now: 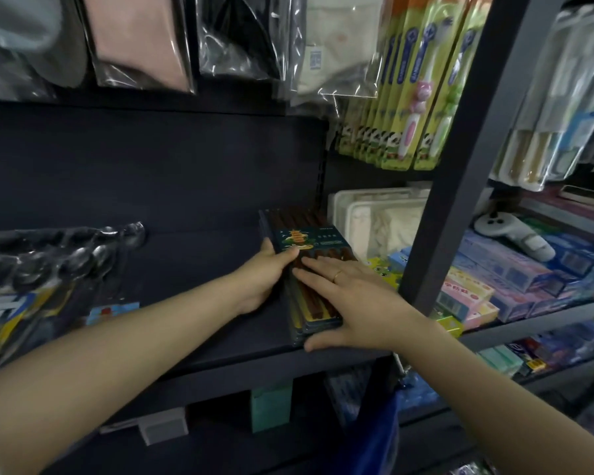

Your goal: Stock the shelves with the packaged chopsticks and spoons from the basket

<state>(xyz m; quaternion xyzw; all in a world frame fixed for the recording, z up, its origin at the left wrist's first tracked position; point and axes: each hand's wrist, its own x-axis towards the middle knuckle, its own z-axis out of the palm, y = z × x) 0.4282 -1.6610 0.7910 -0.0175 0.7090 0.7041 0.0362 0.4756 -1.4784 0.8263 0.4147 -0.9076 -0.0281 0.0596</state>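
**Both hands on the chopstick packs at the shelf's right end**

A stack of chopstick packs lies flat on the dark shelf, close to its right end, beside the upright post. The left hand grips the left edge of the stack, thumb on top and fingers curled around the side. The right hand rests flat on the top pack, fingers straight, with a ring on one finger. At the left end of the shelf lie the spoon packs. Toothbrush packs hang above
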